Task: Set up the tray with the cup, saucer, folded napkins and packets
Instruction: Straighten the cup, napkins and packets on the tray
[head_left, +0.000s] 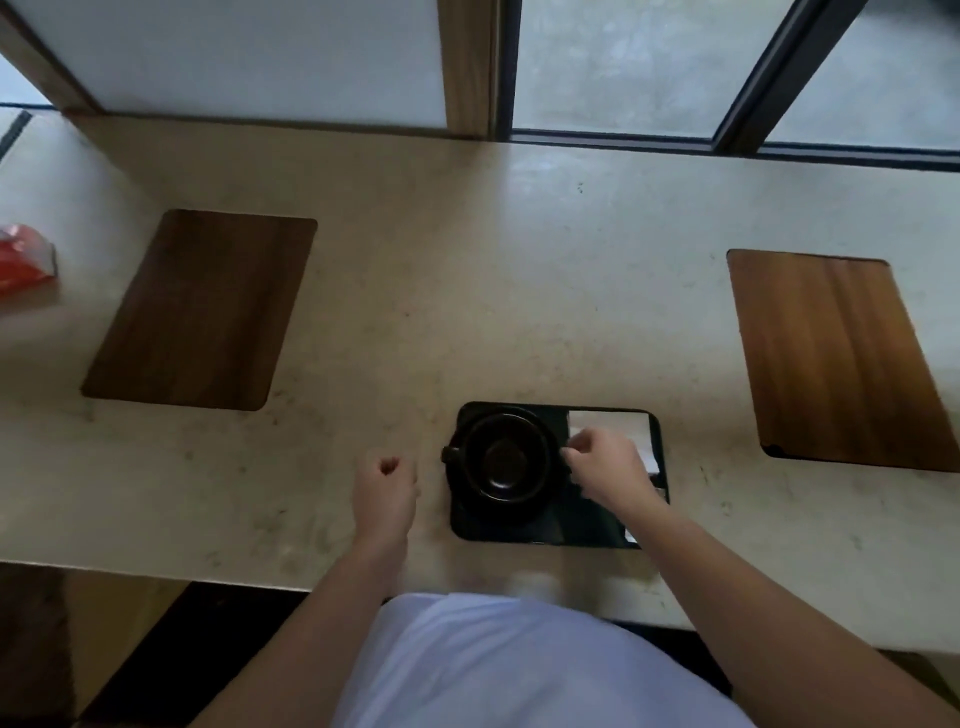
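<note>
A black rectangular tray (582, 525) lies on the counter in front of me. On its left half a black cup (506, 457) stands on a black saucer (467, 506), its handle pointing left. A white folded napkin (608, 420) lies on the tray's right half, partly covered by my right hand (605, 465). That hand hovers at the cup's right rim with fingers curled; whether it pinches anything is hidden. My left hand (387, 486) rests in a loose fist on the counter just left of the tray, holding nothing. No packets are visible.
Two wooden boards lie on the pale stone counter (467, 286): a dark one (202, 312) at left, a lighter one (841, 358) at right. A red packet (23, 260) sits at the far left edge. Window frames and a wooden post run along the back.
</note>
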